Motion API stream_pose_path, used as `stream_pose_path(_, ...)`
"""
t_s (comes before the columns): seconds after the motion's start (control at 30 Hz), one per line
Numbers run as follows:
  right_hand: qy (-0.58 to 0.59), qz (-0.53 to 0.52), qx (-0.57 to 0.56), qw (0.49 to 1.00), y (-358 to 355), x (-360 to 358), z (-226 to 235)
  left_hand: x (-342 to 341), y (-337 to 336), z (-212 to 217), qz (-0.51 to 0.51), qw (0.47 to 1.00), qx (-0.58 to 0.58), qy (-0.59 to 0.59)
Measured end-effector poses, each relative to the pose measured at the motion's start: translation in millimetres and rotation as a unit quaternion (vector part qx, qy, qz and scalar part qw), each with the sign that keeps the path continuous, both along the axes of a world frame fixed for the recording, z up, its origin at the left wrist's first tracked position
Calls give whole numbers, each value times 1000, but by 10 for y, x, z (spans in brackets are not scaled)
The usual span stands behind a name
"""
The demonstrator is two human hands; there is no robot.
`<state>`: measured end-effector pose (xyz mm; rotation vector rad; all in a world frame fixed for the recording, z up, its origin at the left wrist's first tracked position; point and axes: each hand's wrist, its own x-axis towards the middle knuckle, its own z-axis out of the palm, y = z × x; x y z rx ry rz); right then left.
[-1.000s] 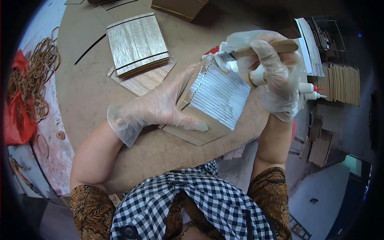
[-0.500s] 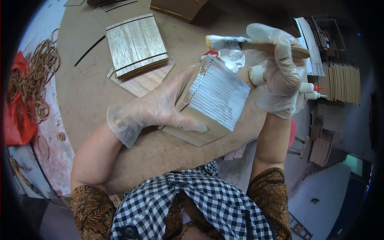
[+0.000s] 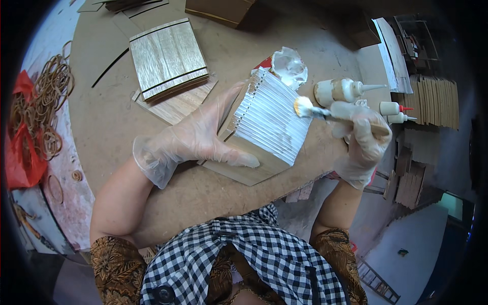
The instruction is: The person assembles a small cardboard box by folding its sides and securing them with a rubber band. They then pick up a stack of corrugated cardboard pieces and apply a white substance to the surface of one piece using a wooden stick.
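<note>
My left hand (image 3: 198, 137), in a clear glove, lies flat on a wooden board and presses against the near-left edge of a ribbed white panel (image 3: 272, 122) made of thin strips. My gloved right hand (image 3: 362, 137) grips a wooden-handled brush (image 3: 325, 113). The brush's glue-laden tip touches the panel's right edge. A small open container of white glue (image 3: 288, 67) sits just beyond the panel's far corner.
A stack of striped wooden boards (image 3: 170, 63) lies at the far left of the brown table (image 3: 112, 127). Glue bottles (image 3: 343, 90) stand to the right. Rubber bands (image 3: 38, 109) and a red bag lie at the left. Stacked wooden pieces (image 3: 432, 101) are at the far right.
My right hand has swung the brush from raised above the panel's far edge down and right, so its tip now rests on the panel's right edge. My left hand stays put.
</note>
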<state>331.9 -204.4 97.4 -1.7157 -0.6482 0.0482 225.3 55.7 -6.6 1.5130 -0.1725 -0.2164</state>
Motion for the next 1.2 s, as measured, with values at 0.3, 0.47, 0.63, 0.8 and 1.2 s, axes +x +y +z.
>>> stream_pose_path(0.3, -287, 56, -112, 950, 185, 81, 158, 14, -9, -15, -5, 1000, -18, -14)
stream_pose_path(0.47, -183, 216, -151, 947, 720, 310, 227, 13, 3, -12, -17, 999, -35, 1)
stream_pose_path(0.63, -84, 187, -156, 966, 1154, 373, 215, 9, 7, 79, -13, 997, -32, 67)
stream_pose_path(0.8, -321, 180, -121, 922, 1202, 397, 178, -27, -8, -9, 1, 1000, 9, -21)
stream_pose_path(1.2, -54, 32, -145, 987, 520, -20, 444, 20, -8, -40, -8, 999, -23, -25)
